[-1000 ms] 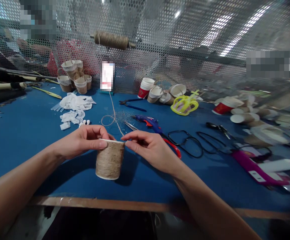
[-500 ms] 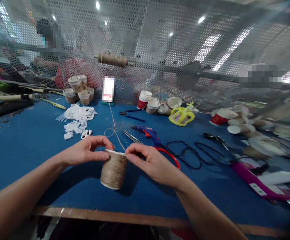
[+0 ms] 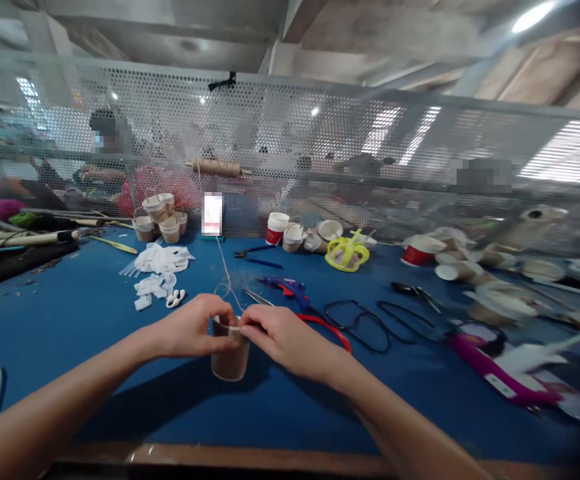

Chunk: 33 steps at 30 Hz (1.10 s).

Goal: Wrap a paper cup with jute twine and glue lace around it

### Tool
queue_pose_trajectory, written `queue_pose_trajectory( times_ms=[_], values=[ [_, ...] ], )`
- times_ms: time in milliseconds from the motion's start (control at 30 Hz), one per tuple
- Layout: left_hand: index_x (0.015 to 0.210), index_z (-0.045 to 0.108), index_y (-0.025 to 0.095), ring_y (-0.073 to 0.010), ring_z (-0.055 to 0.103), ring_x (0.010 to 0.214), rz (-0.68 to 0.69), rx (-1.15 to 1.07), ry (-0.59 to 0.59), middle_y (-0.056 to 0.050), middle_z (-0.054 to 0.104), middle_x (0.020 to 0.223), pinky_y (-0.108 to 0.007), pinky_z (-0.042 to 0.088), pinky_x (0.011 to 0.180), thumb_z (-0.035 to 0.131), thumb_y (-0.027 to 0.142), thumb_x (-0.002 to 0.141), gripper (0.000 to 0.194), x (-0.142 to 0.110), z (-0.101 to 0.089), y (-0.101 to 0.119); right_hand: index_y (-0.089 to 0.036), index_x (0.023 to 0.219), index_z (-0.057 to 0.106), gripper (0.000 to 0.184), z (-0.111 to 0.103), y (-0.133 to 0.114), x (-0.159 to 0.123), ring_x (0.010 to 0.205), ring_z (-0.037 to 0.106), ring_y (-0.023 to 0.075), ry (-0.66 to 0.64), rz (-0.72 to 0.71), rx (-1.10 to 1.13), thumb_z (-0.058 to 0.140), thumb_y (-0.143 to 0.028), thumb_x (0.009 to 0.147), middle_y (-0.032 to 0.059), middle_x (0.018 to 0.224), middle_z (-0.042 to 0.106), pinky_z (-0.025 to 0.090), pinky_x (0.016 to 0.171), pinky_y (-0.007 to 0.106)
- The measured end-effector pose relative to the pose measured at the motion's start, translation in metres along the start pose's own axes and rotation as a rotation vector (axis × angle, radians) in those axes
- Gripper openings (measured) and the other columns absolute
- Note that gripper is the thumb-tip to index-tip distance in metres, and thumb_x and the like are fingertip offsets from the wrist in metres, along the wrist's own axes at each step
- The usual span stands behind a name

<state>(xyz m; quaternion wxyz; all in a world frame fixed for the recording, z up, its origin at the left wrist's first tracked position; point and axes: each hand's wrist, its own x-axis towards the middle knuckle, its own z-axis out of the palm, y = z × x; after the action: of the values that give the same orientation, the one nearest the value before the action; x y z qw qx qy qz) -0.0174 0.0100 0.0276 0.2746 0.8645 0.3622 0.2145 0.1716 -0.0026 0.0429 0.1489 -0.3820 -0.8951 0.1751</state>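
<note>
A paper cup wrapped in brown twine is held over the blue tabletop, its rim partly hidden by my fingers. My left hand grips the rim, thumb outside and fingers over the inner edge. At the other side of the rim, my right hand is closed in a pinch on the twine, which runs back across the table. Past my hands lie scissors with red handles, a blue glue gun and blue-handled pliers.
A twine roll hangs on the mesh partition. White lace scraps and stacked small cups sit back left. A yellow pipe-cleaner shape, black cable and purple tool lie rightward. A person is behind the mesh.
The camera view has tilted up. My right hand has moved leftward along the rim, closer to my left hand, and my left fingers now reach further over the cup's edge.
</note>
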Motion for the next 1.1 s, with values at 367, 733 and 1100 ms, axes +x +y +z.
queue_pose_trajectory(
  times_ms=[367, 733, 1100],
  values=[
    [0.076, 0.057, 0.014, -0.0134, 0.052, 0.070, -0.079, -0.284, -0.010, -0.002, 0.060, 0.075, -0.026, 0.043, 0.067, 0.058, 0.030, 0.075, 0.016, 0.000, 0.013, -0.018, -0.014, 0.084, 0.064, 0.018, 0.009, 0.010, 0.002, 0.073, 0.059, 0.0139, 0.101, 0.006, 0.165, 0.046, -0.017, 0.087, 0.0059, 0.083, 0.067, 0.045, 0.068, 0.026],
    [0.077, 0.055, 0.015, -0.0142, 0.054, 0.075, -0.068, -0.368, -0.011, -0.003, 0.061, 0.080, -0.028, 0.044, 0.071, 0.057, 0.029, 0.076, 0.014, -0.004, 0.013, -0.022, -0.016, 0.087, 0.063, 0.014, 0.016, 0.014, -0.001, 0.076, 0.060, 0.0133, 0.132, 0.038, 0.246, 0.050, -0.019, 0.086, 0.0035, 0.084, 0.067, 0.046, 0.070, 0.027],
    [0.080, 0.056, 0.015, -0.0150, 0.054, 0.075, -0.095, -0.369, 0.038, -0.003, 0.062, 0.079, -0.028, 0.044, 0.071, 0.063, 0.033, 0.073, 0.020, -0.005, 0.015, -0.018, -0.017, 0.082, 0.062, 0.015, 0.019, 0.012, 0.000, 0.073, 0.059, 0.0133, 0.177, 0.041, 0.182, 0.048, -0.020, 0.087, 0.0025, 0.079, 0.064, 0.044, 0.068, 0.026]
  ],
)
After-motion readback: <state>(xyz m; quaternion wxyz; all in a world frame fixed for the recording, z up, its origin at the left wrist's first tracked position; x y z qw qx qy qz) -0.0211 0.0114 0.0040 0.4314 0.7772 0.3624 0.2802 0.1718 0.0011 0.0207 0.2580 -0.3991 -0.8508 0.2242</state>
